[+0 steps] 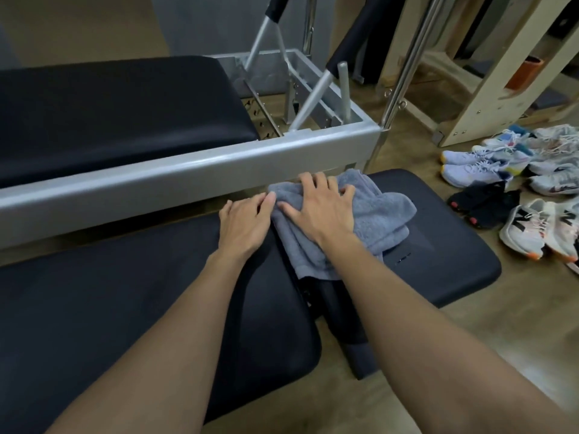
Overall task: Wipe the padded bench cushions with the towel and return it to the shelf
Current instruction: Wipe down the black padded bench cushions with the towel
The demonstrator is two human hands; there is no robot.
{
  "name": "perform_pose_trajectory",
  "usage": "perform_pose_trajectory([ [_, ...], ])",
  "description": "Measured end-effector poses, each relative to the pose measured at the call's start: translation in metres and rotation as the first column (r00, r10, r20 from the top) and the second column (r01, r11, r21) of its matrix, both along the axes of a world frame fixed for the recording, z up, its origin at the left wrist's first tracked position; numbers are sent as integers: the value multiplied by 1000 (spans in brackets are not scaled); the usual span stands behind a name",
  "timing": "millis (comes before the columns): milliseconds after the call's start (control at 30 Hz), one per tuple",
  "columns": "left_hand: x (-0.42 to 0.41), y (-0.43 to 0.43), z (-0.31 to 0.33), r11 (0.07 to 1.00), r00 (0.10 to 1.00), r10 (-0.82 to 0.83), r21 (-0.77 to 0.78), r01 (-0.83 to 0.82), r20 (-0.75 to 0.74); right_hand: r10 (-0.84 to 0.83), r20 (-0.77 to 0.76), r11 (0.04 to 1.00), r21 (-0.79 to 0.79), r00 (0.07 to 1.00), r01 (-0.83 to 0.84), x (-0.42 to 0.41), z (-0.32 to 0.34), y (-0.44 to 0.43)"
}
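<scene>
**A:** Towel position?

**B:** The grey-blue towel (360, 214) lay bunched just right of frame centre. It bridged the gap between the near cushion (109, 324) at its 8 o'clock and the right cushion (445, 242) at its 3 o'clock. Its near end drooped into that gap.

**A:** Hands?

**B:** The right hand (319, 211) lay palm down on the towel with fingers spread and straight, pressing rather than gripping. The left hand (242, 225) was at the towel's 9 o'clock, flat on the near cushion. Its fingertips touched the towel's left edge, and nothing was pinched or curled around.

**A:** So neither hand was closed?

**B:** Correct, both were open and flat, in contact only.

**A:** Surroundings?

**B:** A grey metal frame rail (188, 170) ran along the towel's 10 to 12 o'clock side, just beside its far edge. I couldn't tell whether they touched. Beyond the rail, at 10 o'clock, was a third black cushion (109, 111). Shoes (501, 173) were scattered on the wooden floor (470, 339) at 3 o'clock, well apart from the towel. A pale wooden unit (488, 89) stood at 1 o'clock, behind the shoes.
</scene>
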State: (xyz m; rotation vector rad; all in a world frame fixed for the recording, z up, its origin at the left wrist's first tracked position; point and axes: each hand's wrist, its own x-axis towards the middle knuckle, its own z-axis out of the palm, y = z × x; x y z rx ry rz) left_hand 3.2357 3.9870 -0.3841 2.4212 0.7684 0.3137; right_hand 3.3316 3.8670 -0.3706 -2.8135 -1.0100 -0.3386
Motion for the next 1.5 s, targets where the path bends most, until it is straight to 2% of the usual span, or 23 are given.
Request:
perform_pose_trajectory([
  [133,0,2,1,998,1000,3,-55,-3,3,67,10,998,9,998,-67,0,-4,-5],
  [233,-2,0,5,997,1000,1,-77,-1,0,115,-2,991,73,993,-114,-17,-6,-37],
  [433,-10,-15,7,996,996,-37,80,44,-82,133,38,982,130,990,-136,-87,-7,-116],
  [567,-1,-28,13,978,986,-87,177,112,-144,82,95,993,81,992,-90,-108,-10,-143],
  [667,17,-23,17,989,992,-116,87,120,-48,79,100,995,60,992,-85,-91,-10,-125],
  [833,41,-8,4,994,991,26,-112,-11,132,88,68,996,17,994,-89,-10,-9,-46],
  [933,46,-2,-4,991,990,71,-119,-56,120,78,57,997,-6,995,-78,41,-12,7],
  [1067,52,-3,-5,999,998,41,-26,-39,42,57,15,997,-55,998,-56,63,-10,30],
  [1233,42,-8,-1,998,996,35,-61,-30,81,89,12,996,22,996,-89,20,-5,-39],
  [1400,39,-35,9,982,993,-111,152,116,-38,30,14,995,96,999,-31,-33,-6,-156],
  [1500,53,-65,17,962,979,-189,184,201,-81,-5,0,992,123,1000,5,-45,-6,-198],
])
